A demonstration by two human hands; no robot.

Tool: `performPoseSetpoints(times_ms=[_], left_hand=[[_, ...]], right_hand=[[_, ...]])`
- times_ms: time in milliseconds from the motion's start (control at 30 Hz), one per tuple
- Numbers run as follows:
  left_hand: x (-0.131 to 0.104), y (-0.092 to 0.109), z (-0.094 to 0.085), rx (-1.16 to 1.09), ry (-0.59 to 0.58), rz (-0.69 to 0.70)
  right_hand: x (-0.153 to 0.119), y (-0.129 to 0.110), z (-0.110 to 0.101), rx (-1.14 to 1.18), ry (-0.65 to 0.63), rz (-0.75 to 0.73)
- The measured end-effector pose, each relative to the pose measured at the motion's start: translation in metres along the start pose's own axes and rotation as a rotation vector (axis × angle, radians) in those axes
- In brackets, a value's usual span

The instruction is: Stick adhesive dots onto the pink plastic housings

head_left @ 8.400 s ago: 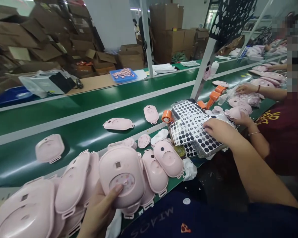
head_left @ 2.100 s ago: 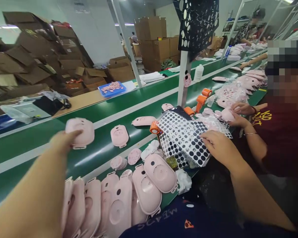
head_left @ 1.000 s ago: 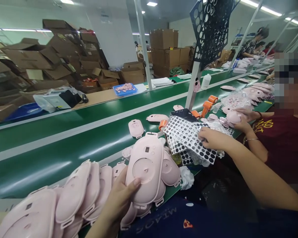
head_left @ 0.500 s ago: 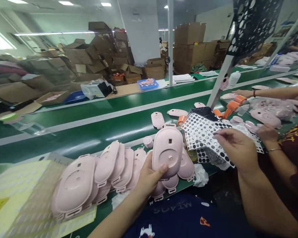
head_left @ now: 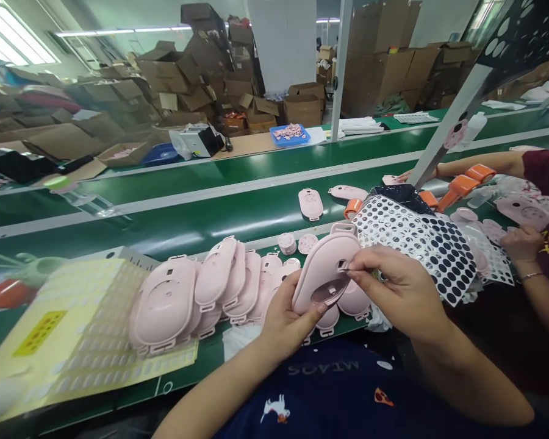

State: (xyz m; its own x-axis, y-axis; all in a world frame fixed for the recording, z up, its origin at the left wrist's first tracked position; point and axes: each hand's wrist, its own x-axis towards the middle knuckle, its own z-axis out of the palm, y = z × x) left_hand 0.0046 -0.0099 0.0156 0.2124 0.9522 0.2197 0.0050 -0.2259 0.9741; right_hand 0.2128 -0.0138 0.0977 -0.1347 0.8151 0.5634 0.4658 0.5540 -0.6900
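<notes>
My left hand (head_left: 286,314) grips a pale pink plastic cover (head_left: 322,274) by its lower edge, thumb on the front, and holds it tilted. The cover has a round recess and a small square hole. At that hole, my right hand (head_left: 393,286) pinches thumb and forefinger together; a thin, dark edge shows at the fingertips, too small to name. Behind the right hand lie white sheets of round black stickers (head_left: 416,244). More pink covers (head_left: 165,308) lean in an overlapping row to the left. Small round pink pieces (head_left: 287,243) sit behind the held cover.
A yellow sheet of pale stickers (head_left: 41,341) lies at the left. Pink covers (head_left: 311,203) rest on the green conveyor belt (head_left: 201,225). Orange tape rolls (head_left: 464,186) and a slanted metal post (head_left: 448,128) stand right. A co-worker's hand (head_left: 524,247) is at the far right.
My right hand has moved left from over the sticker sheets to the cover's square hole. My left hand has turned and tilted the cover toward it. The view has shifted.
</notes>
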Motion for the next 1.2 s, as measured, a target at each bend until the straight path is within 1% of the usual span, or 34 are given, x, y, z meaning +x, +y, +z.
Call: performPoseSetpoints(times_ms=[200,467,600,700,867,967,1033,1100,1167,1200], left_hand=[[0.000,-0.003,0.003,-0.029,-0.014,-0.007],[-0.001,0.002,0.003,0.021,-0.029,0.036],[-0.003,-0.001,0.003,0.053,-0.037,0.035],[-0.006,-0.004,0.003,0.080,-0.016,0.027],[-0.008,-0.003,0.005,0.076,0.009,0.021],[-0.008,-0.001,0.007,0.065,0.012,0.026],[-0.008,0.001,0.009,0.040,-0.001,0.014],[-0.009,0.003,0.010,-0.014,-0.014,-0.012],[-0.007,0.005,0.010,-0.062,-0.001,-0.056],[-0.006,0.006,0.009,-0.082,0.014,-0.081]], right_hand=[[0.002,-0.004,0.000,-0.028,-0.012,-0.051],[0.001,-0.005,-0.001,-0.092,-0.011,-0.063],[-0.001,-0.005,0.002,-0.194,0.065,-0.132],[-0.003,-0.006,0.005,-0.258,0.119,-0.175],[-0.004,-0.011,0.008,-0.324,0.152,-0.177],[-0.007,-0.009,0.009,-0.334,0.169,-0.194],[-0.011,-0.006,0.012,-0.374,0.179,-0.219],[-0.015,-0.002,0.017,-0.464,0.183,-0.242],[-0.018,0.002,0.022,-0.542,0.161,-0.243],[-0.018,0.004,0.023,-0.542,0.129,-0.234]])
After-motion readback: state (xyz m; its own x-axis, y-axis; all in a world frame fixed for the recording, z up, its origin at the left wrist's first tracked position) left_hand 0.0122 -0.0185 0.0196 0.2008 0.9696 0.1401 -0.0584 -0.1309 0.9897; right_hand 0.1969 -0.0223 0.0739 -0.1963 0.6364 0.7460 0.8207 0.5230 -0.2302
